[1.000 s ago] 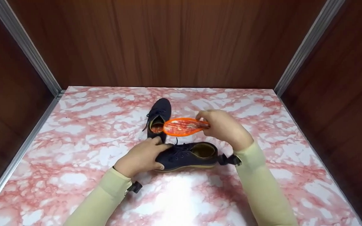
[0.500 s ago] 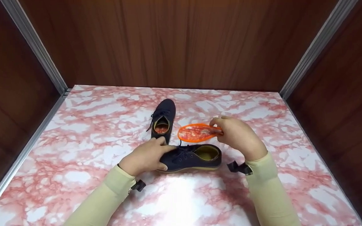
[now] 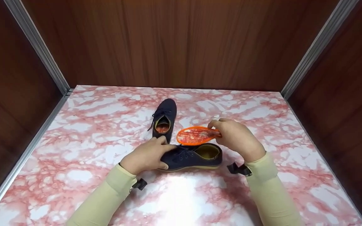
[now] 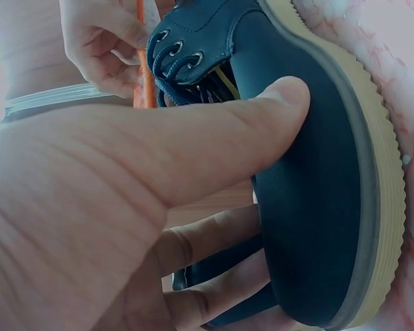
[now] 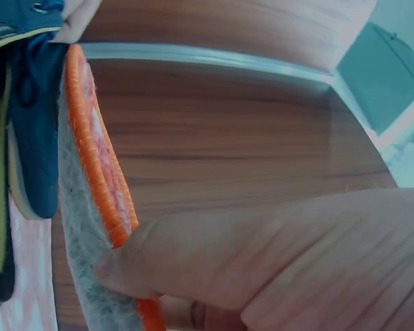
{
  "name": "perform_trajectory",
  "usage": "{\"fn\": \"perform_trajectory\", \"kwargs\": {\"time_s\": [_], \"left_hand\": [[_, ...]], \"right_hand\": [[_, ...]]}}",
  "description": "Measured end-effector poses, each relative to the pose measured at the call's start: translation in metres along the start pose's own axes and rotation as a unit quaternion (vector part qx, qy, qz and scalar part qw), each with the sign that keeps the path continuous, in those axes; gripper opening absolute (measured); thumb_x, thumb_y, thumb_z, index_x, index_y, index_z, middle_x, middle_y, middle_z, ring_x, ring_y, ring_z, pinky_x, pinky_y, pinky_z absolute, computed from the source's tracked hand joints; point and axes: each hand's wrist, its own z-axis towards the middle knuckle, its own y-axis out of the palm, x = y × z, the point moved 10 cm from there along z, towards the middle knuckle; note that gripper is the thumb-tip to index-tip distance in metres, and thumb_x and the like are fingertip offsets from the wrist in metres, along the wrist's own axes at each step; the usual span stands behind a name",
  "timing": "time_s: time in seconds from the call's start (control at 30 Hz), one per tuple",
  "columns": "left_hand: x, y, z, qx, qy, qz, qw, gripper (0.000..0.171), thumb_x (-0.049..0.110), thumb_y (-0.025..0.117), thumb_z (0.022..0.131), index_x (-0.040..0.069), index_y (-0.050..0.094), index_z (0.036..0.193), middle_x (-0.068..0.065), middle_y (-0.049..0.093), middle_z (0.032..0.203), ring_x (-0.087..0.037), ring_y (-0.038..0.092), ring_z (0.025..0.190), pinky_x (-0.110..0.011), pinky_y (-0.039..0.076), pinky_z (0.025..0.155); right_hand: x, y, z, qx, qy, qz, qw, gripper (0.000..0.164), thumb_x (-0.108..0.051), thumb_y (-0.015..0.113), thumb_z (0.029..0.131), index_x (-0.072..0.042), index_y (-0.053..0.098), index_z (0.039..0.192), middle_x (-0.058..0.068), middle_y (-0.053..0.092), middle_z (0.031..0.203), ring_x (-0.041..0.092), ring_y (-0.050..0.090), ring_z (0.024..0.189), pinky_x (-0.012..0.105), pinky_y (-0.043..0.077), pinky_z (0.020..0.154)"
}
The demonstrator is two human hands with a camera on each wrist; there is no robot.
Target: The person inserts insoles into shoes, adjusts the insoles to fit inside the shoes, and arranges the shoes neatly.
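Note:
My left hand (image 3: 146,155) grips the toe of a dark navy lace-up shoe (image 3: 187,158) that lies sideways on the table, toe to the left. In the left wrist view the thumb presses on one side of the toe (image 4: 324,227) and the fingers lie on the other. My right hand (image 3: 239,138) pinches one end of a red patterned insole (image 3: 195,136) with orange edging, just beyond the shoe's opening. Its grey fuzzy underside (image 5: 79,200) shows in the right wrist view. A second navy shoe (image 3: 167,110) points away behind, with a reddish insole inside it.
The table (image 3: 74,175) has a red and white marbled top. Dark wood panels (image 3: 174,44) rise at the back and both sides, with metal strips (image 3: 322,47) at the corners. Each wrist carries a small black strap piece (image 3: 239,169).
The insole in my right hand has moved right, then slightly down toward the near shoe, whose edge it now overlaps in view. My left hand keeps its grip on the toe; the view has shifted slightly.

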Motion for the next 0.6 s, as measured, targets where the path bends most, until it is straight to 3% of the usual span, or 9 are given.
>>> {"fn": "perform_trajectory", "kwargs": {"time_s": [0.17, 0.4, 0.6], "left_hand": [[-0.002, -0.001, -0.001, -0.006, -0.009, -0.005, 0.9999, 0.074, 0.034, 0.092, 0.089, 0.029, 0.062, 0.157, -0.009, 0.058, 0.124, -0.026, 0.056, 0.104, -0.048, 0.055, 0.095], [0.001, -0.008, 0.002, 0.007, -0.002, -0.006, 1.0, 0.074, 0.033, 0.092, 0.089, 0.029, 0.062, 0.156, -0.01, 0.058, 0.125, -0.028, 0.058, 0.105, -0.049, 0.055, 0.096], [0.002, -0.004, -0.001, 0.004, 0.006, -0.004, 1.0, 0.072, 0.029, 0.092, 0.089, 0.027, 0.063, 0.155, -0.01, 0.059, 0.124, -0.028, 0.057, 0.106, -0.049, 0.056, 0.094]], "right_hand": [[0.0, 0.004, -0.003, -0.02, -0.003, -0.01, 1.0, 0.038, -0.004, 0.085, 0.09, -0.017, 0.077, 0.126, 0.01, 0.078, 0.11, 0.029, 0.074, 0.093, 0.048, 0.064, 0.085], [0.001, -0.012, -0.007, 0.001, -0.002, -0.024, 1.0, 0.039, -0.002, 0.085, 0.089, -0.015, 0.077, 0.125, 0.01, 0.078, 0.111, 0.03, 0.075, 0.093, 0.05, 0.065, 0.085], [0.001, -0.014, -0.015, -0.002, -0.002, -0.019, 1.0, 0.04, 0.0, 0.083, 0.088, -0.016, 0.077, 0.125, 0.009, 0.078, 0.112, 0.029, 0.074, 0.092, 0.049, 0.063, 0.083]]}}
